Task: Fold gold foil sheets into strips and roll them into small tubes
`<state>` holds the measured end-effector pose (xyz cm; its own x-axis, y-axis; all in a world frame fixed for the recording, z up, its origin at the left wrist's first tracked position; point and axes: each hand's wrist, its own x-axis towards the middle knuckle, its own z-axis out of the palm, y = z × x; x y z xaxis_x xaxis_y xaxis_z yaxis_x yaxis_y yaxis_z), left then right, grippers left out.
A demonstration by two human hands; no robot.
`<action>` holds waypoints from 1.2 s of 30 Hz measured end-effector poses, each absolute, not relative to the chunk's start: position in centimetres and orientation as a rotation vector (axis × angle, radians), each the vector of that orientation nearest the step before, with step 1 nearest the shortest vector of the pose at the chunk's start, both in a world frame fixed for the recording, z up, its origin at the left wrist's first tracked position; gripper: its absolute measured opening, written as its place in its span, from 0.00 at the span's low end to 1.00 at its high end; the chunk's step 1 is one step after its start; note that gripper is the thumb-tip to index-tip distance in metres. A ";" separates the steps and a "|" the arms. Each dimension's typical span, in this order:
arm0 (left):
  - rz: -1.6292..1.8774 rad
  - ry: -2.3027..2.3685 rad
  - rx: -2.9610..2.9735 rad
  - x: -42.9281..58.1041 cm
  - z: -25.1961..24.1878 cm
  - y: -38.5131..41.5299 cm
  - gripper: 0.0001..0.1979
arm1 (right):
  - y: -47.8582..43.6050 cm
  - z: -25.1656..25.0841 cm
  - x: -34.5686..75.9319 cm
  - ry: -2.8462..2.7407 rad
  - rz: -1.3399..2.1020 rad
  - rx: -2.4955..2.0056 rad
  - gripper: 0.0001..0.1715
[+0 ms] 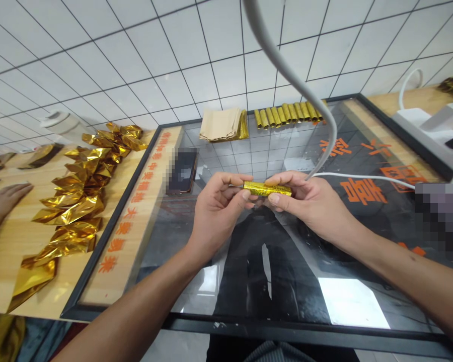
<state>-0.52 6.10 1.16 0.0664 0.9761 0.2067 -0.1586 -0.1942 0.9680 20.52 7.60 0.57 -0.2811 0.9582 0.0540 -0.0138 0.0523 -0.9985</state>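
A small roll of gold foil paper (267, 189) is held level over the glass-topped board. My left hand (223, 197) grips its left end between thumb and fingers. At the other end, my right hand (295, 195) pinches it the same way. Behind them lies a row of similar gold rolls (287, 114), side by side along the board's far edge. To the left of that row sits a stack of tan paper sheets (221, 124) with gold foil showing at its right side.
A black-framed glass board (181, 291) lies under my hands. Folded gold foil pieces (75, 196) line the wood at left, near another person's hand (7, 201). A phone (181, 172) rests on the glass. A grey cable (305, 90) hangs close above my right hand; a power strip (419, 125) stands right.
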 end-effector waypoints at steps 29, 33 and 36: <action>1.342 0.992 1.258 -0.1 0.7 5.9 0.08 | 7.4 -0.2 20.5 -1.466 1.323 -1.072 0.21; 1.327 0.988 1.234 -0.1 0.6 6.0 0.09 | 7.4 -0.1 20.5 -1.486 1.313 -1.061 0.19; 1.335 0.958 1.180 -0.1 0.7 6.1 0.12 | 7.4 -0.1 20.4 -1.497 1.311 -1.054 0.19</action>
